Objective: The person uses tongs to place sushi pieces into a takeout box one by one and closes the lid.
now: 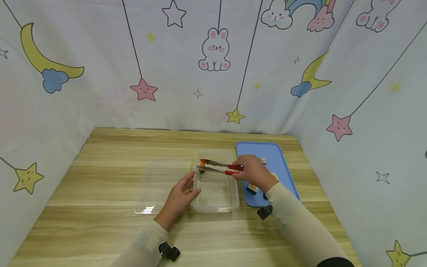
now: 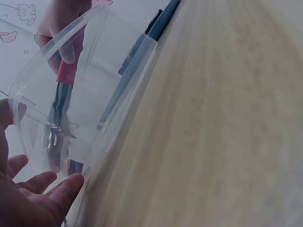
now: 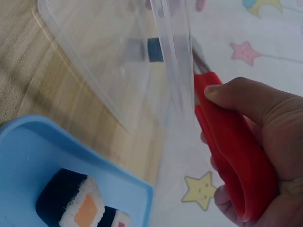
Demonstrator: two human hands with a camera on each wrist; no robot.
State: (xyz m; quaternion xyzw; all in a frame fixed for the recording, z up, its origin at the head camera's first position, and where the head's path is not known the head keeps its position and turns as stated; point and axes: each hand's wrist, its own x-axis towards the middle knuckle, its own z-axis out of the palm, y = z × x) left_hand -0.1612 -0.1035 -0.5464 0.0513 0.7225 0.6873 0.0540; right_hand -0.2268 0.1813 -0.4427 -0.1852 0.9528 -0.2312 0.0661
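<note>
My right hand (image 1: 255, 170) grips red-handled metal tongs (image 3: 232, 146) over a clear plastic box (image 1: 217, 209). The tong tips reach into the box's far left corner, at a small sushi piece (image 1: 201, 170) with an orange top and a dark wrap. Through the box wall in the left wrist view, that sushi piece (image 2: 74, 166) appears low beside the tips. My left hand (image 1: 180, 198) holds the box's left side, the thumb at the rim and the fingers spread along the outer wall.
A blue tray (image 1: 283, 163) stands right of the box, bearing several sushi pieces, among them a round roll (image 1: 263, 160) and a dark-wrapped one (image 1: 252, 188). Partly under my right forearm, the tray is half hidden. Left of the box lies a flat clear lid (image 1: 160, 185).
</note>
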